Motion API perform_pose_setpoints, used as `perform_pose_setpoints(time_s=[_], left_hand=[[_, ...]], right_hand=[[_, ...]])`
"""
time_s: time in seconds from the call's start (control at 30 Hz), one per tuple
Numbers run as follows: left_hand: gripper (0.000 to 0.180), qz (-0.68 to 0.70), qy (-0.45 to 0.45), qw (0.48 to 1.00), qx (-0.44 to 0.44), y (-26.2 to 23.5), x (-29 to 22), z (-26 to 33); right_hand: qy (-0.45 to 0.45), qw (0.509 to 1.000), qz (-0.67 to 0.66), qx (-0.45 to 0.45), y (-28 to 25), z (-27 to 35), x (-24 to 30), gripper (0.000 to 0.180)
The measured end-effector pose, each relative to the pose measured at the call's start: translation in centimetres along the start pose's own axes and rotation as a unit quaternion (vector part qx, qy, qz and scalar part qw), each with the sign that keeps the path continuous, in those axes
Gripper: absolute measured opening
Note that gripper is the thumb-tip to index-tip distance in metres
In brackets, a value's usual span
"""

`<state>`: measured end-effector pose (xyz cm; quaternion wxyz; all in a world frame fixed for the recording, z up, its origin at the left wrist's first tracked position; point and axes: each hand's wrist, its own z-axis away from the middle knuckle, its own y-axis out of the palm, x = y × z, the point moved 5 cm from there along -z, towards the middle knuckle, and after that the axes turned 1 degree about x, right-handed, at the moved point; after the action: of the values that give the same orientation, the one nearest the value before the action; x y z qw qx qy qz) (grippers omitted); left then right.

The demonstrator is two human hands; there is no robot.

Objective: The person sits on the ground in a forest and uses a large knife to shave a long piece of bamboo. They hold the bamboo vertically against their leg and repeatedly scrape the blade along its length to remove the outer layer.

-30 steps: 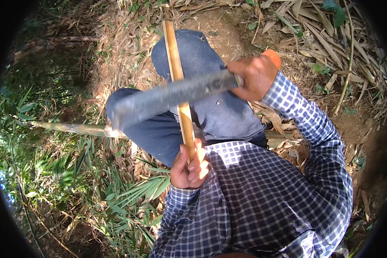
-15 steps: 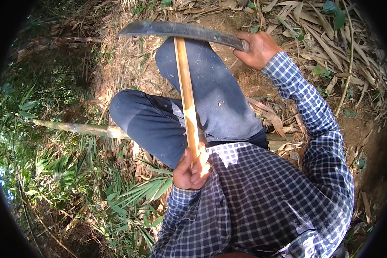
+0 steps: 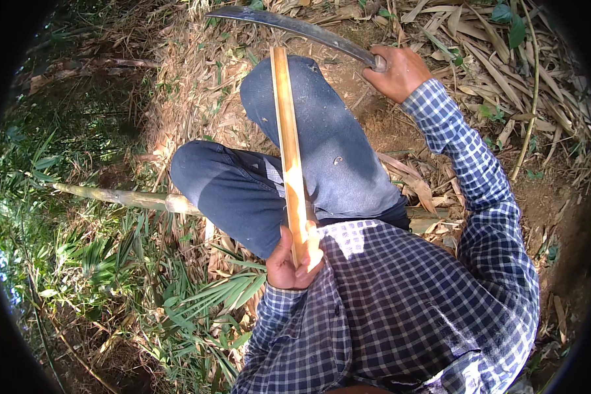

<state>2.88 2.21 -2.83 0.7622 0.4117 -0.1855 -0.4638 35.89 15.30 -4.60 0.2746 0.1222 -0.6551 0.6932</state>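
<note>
My left hand (image 3: 294, 262), close to my body, is closed around the near end of a split bamboo strip (image 3: 285, 125). The strip is long, narrow and pale yellow, and it stretches away from me over my legs, with its far end past my knee. In my right hand (image 3: 400, 71), at the upper right, is the handle of a machete; the fingers hide most of that handle. The machete's dark, curved blade (image 3: 295, 26) points left and lies beyond the strip's far end, with a gap between them.
A bamboo pole (image 3: 138, 197) lies at the left and runs under my bent legs (image 3: 322, 131). Green leafy plants (image 3: 98, 256) grow at the left. Dry fallen leaves (image 3: 499, 65) and brown soil cover the ground at the upper right.
The machete has risen away from the strip's far end, where the blade was touching or overlapping it. My right hand has shifted slightly right. The strip has turned a little in my left hand.
</note>
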Motion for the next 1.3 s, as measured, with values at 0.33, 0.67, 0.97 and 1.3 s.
perform_pose_setpoints(time_s=[0.33, 0.67, 0.97, 1.3], left_hand=[[0.036, -0.292, 0.112, 0.945, -0.093, 2.4, -1.0, -1.8], [0.037, -0.313, 0.123, 0.935, -0.111, 1.8, -0.6, -0.8], [0.037, -0.308, 0.099, 0.94, -0.111, 0.6, -0.5, 0.1], [0.032, -0.182, 0.081, 0.98, -0.021, 1.6, -0.5, -1.8]], right_hand=[[-0.219, 0.972, -0.006, 0.08, 1.9, 10.9, 6.1, 0.026], [-0.079, 0.995, 0.021, 0.065, 0.4, 6.2, 3.0, 0.023], [-0.014, 0.999, 0.034, -0.016, 0.0, 2.2, -0.2, 0.024], [-0.226, 0.973, -0.005, 0.056, 1.5, 11.3, 6.0, 0.022]])
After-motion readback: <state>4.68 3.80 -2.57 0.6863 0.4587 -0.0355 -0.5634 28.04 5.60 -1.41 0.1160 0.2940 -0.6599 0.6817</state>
